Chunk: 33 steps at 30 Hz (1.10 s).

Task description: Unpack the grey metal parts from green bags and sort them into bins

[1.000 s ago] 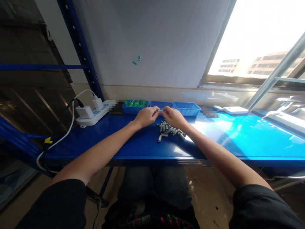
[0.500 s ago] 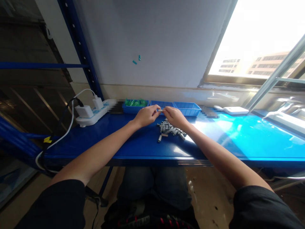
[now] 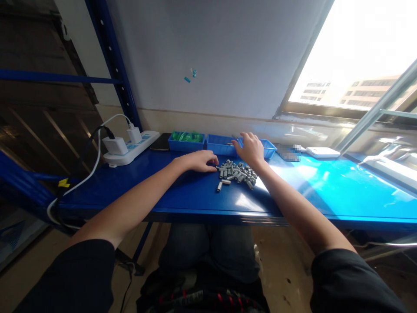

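My left hand (image 3: 199,161) rests on the blue table at the left edge of a heap of small grey metal cylinders (image 3: 239,173). Its thumb and fingers are curved with a gap between them, and I see nothing held there. Farther back, my right hand (image 3: 250,150) is over the blue bins, thumb and fingers apart. A small grey metal piece (image 3: 235,137) shows at its fingertips, apparently loose; the contact is too small to make out. Below that hand are the middle blue bin (image 3: 218,150) and the right blue bin (image 3: 269,150), partly covered by it.
The left blue bin (image 3: 187,146) holds green plastic-looking material. Beside it lies a dark phone (image 3: 160,142). A white power strip (image 3: 130,152) with plugs and cables is at the left. White flat device (image 3: 322,152) sits at the back right, under the window.
The hands, which were together on a small metal piece, have separated. My right hand moved back over the bins; my left hand came down beside the heap.
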Available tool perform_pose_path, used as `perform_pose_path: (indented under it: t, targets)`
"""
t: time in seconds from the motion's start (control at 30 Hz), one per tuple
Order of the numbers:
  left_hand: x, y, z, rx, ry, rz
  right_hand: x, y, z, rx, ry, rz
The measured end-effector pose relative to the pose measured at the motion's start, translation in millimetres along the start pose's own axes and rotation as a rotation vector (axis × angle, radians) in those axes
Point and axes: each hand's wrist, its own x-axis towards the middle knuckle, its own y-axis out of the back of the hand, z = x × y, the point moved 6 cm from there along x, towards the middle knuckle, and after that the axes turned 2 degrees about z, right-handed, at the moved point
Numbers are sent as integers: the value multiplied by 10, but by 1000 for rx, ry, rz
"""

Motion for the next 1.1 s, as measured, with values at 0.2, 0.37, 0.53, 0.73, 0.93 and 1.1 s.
perform_pose_path:
  t: [0.2, 0.37, 0.53, 0.73, 0.93, 1.1]
  targets:
    - [-7, 11, 10, 86, -6, 10, -116, -174, -105, 132, 137, -229]
    - [4, 70, -115, 13, 53, 147, -243, -203, -437, 245, 325, -326]
    - [18, 63, -158, -47, 62, 208, -318, -246, -507, 256, 382, -362]
    - [24, 53, -101, -77, 48, 250, -314, -216, -507, 232, 355, -364]
    - [25, 83, -95, -104, 47, 298, -308, -214, -506, 232, 366, -371]
    - [30, 72, -88, -111, 40, 295, -308, -234, -505, 223, 372, -358]
